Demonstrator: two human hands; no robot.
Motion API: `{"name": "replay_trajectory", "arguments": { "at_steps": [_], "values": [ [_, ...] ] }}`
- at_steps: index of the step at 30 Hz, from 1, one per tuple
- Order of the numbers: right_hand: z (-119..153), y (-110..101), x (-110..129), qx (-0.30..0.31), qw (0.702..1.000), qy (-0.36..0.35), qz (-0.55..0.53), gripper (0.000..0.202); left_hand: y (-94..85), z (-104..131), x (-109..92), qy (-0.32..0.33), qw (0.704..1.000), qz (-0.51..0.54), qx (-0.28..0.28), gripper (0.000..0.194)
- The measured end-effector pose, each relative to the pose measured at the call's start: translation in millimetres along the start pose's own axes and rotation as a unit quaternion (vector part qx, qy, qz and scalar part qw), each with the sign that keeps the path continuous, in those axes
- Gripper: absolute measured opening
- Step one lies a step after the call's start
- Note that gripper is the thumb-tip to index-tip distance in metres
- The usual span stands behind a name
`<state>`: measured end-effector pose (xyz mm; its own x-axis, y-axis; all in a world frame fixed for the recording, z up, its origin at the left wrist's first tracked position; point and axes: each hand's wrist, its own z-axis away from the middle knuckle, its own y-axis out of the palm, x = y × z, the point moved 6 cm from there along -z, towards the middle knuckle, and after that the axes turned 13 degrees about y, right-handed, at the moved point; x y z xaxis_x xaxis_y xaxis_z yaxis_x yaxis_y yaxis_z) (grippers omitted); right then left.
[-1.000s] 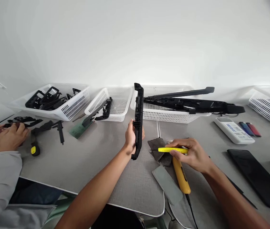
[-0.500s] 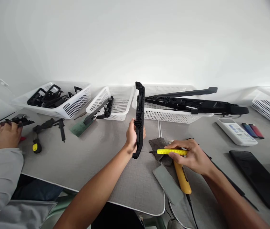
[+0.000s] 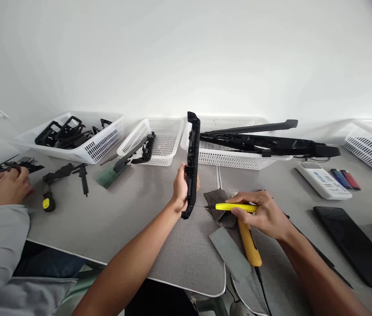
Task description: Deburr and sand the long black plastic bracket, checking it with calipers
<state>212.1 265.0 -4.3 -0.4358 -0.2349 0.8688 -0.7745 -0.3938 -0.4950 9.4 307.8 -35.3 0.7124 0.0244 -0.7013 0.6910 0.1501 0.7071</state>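
Grey tabletop (image 3: 107,224) stretches before us under a white wall (image 3: 186,57), with perforated white baskets (image 3: 238,162) along its back. Our left hand (image 3: 180,188) wraps its fingers around the lower half of a long black part (image 3: 191,169), held upright above the surface; our right hand (image 3: 261,213) pinches a yellow tool (image 3: 235,207) over a dark cloth (image 3: 217,202). Compared with the first frame, the tool's dark tip sits slightly nearer the part (a co-worker's hands (image 3: 10,186) have shifted too).

Black phone (image 3: 353,245) on grey table (image 3: 133,228), blue and red objects (image 3: 341,178) beside white device (image 3: 324,181)
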Motion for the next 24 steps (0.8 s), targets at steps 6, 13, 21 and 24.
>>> {"name": "replay_trajectory", "arguments": {
  "at_steps": [6, 13, 21, 24],
  "values": [
    [-0.6, -0.9, 2.2, -0.018, 1.0, -0.011, -0.003, 0.035, -0.7, -0.9, 1.9, 0.013, 1.0, -0.001, 0.01, 0.056],
    [-0.6, 2.1, 2.5, -0.004, 1.0, -0.006, 0.005, 0.033, -0.3, 0.1, 4.2, 0.004, 1.0, -0.004, 0.013, 0.055],
    [-0.4, -1.0, 1.0, -0.03, 0.999, -0.012, 0.001, 0.035, -5.8, -3.0, 7.7, 0.005, 1.0, -0.009, 0.009, 0.057],
    [-0.9, -0.8, 1.4, -0.024, 1.0, -0.016, 0.009, 0.037, -6.6, -3.3, 9.0, 0.009, 1.0, -0.014, 0.013, 0.057]
  ]
}}
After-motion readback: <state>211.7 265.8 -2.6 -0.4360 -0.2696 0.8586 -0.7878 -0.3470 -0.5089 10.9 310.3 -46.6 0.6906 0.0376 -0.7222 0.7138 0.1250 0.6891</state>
